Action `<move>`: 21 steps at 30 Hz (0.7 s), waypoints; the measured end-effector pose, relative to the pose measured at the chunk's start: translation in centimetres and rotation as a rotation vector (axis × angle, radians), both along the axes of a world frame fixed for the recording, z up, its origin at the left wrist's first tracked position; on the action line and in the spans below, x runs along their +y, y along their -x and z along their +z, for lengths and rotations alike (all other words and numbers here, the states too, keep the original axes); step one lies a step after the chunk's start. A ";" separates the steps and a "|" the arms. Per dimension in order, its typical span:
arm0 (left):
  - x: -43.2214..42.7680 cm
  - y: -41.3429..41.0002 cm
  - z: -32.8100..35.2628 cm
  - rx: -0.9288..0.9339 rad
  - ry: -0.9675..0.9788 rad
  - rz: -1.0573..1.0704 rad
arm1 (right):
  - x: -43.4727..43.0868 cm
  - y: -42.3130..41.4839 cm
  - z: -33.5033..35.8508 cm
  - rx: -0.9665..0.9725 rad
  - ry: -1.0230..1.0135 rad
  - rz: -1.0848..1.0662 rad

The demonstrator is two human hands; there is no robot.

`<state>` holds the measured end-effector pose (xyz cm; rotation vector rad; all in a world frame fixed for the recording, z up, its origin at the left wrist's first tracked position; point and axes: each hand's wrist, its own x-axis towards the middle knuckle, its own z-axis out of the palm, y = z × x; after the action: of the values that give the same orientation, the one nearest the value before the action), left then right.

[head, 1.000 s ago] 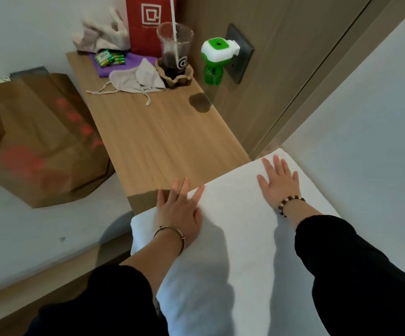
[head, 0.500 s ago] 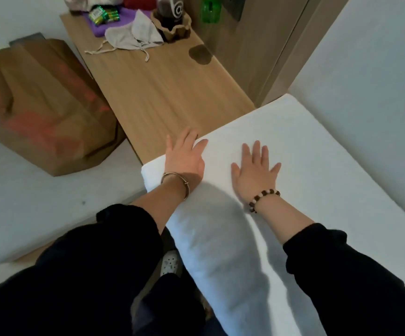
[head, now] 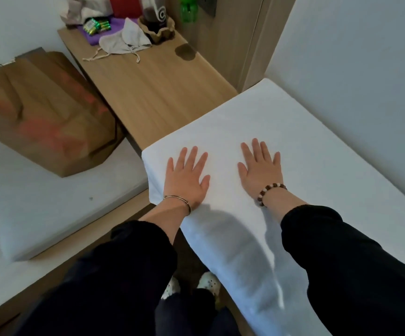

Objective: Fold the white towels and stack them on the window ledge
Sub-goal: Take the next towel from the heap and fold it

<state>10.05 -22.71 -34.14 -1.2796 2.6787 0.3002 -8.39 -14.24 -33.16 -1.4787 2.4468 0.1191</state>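
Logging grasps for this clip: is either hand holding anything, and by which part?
Nothing is held: left hand and right hand lie flat, palms down, on the folded white towel.

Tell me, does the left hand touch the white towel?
Touching. The head view shows the left hand lying flat on the white towel, fingers straight, with no gap beneath.

This looks like a lived-in bedroom or guest room. A long light-wood counter [head: 153,88] along a wood-panelled wall carries personal clutter: a grey drawstring cloth pouch [head: 124,41], a pack of green batteries [head: 97,25] and a clear plastic takeaway cup in a cardboard holder [head: 159,18]. A crumpled brown paper carrier bag [head: 46,112] sits on a white padded mattress [head: 51,202] beside it.
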 end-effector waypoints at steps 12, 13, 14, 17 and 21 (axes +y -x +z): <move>2.0 0.4 1.0 -0.139 0.108 -0.070 | 13.2 -1.3 1.5 -0.069 -0.111 -0.576; 3.2 0.7 1.4 -0.111 0.119 -0.122 | 12.8 -2.6 1.7 -0.088 -0.093 -0.530; 4.9 0.9 1.7 -0.064 0.110 -0.187 | 12.7 -3.9 1.8 -0.093 -0.068 -0.466; 10.3 1.0 1.4 -0.021 0.043 -0.409 | 15.4 -7.0 1.3 -0.064 -0.033 -0.350; 11.7 0.5 0.4 -0.076 0.034 -0.411 | 22.5 -7.2 0.3 -0.030 -0.040 -0.414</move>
<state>9.58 -10.99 -33.74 -0.7021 2.8023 0.1476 -1.18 8.22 -32.84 -0.9223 2.6474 0.0596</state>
